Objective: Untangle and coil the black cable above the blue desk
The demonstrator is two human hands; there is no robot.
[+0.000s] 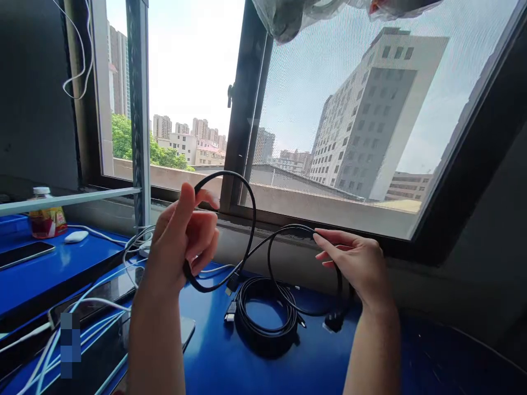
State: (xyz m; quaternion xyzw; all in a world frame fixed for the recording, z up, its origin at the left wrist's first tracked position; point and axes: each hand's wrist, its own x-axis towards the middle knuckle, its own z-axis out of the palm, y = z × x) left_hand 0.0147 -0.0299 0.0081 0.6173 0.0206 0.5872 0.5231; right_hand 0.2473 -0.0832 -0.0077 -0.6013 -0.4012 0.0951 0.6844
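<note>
My left hand (191, 233) is raised with its fingers curled round a black cable (252, 203), which makes a loop through the hand. The cable crosses over to my right hand (349, 260), where thumb and fingertips pinch it, and another loop hangs below. A dark connector (234, 282) with a pale metal tip hangs near the crossing. Under the hands, a coiled black cable (267, 331) lies on the blue table (230, 367), its metal-ended connector (230, 311) at the coil's left. Another black plug (334, 321) rests right of the coil.
Left of my arm lie tangled white cables (102, 302), a dark flat device (93, 296) and a phone (27, 255). A bottle (46, 214) and a white mouse-like object (76, 237) stand behind a metal rack post (140, 109). Windows (329, 137) rise behind the table.
</note>
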